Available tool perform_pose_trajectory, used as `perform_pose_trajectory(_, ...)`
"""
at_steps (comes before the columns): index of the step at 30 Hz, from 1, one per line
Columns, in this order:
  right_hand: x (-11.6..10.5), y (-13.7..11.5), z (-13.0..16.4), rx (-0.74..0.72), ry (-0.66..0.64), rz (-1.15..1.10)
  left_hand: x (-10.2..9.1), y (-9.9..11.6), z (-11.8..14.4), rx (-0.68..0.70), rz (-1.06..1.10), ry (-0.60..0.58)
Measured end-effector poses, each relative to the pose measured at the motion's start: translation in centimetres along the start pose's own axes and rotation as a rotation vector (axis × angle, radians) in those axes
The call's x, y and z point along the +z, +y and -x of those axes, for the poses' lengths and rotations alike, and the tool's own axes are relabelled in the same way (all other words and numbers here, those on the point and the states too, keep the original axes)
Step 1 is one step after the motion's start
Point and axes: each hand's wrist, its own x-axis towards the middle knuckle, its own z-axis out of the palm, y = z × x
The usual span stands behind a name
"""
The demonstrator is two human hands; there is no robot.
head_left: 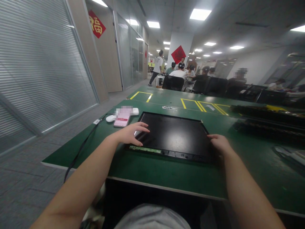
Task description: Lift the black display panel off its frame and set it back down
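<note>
On the green matted workbench (166, 173), near its front edge, lies a flat black rectangular display panel (175, 135), screen face up and glossy under the ceiling lights. A thin green circuit strip (145, 149) runs along its near left edge.

Left hand (131, 133): palm down, fingers spread and loose, resting on the panel's left edge and near-left corner. Not clenched; fingertips lie flat on the dark surface, thumb toward the circuit strip.

Right hand (219, 143): at the panel's right edge, fingers curled over or against the rim. Touching the panel; whether it truly grips the edge cannot be told, since the fingertips are hidden against the dark frame.

Both forearms reach in from the bottom of the view, one to each side of the panel.

Left of the panel, just beyond the left hand: a pink-cased smartphone (122, 117) lying flat, with a small white oblong device (111, 118) beside it and a black cable (82, 148) trailing off the bench's left edge toward the floor.

Farther back on the bench: yellow tape outlines (202, 105). To the right, dark long flat parts (267, 119) are stacked, well apart from the panel.

Background: seated people at tables, black office chairs (173, 83), a red diamond-shaped paper ornament (178, 54) on a white pillar.
</note>
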Motion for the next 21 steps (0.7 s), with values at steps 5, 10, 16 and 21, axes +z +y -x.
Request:
perform_pose_trajectory(5,0.0,0.1,-0.2,-0.023,0.014,0.044,0.1,-0.2,-0.1,0.01,0.009,0.003)
perform_pose_trajectory(10,-0.1,-0.1,-0.1,-0.039,0.029,0.049,0.1,-0.4,-0.1,0.002,0.004,-0.002)
perform_pose_trajectory(16,0.1,0.0,-0.3,-0.047,0.022,0.036,0.8,-1.3,-0.4,-0.207,-0.099,0.092)
perform_pose_trajectory(21,0.4,0.4,-0.7,-0.071,0.016,0.059,1.6,-2.6,-0.8,-0.419,-0.294,0.215)
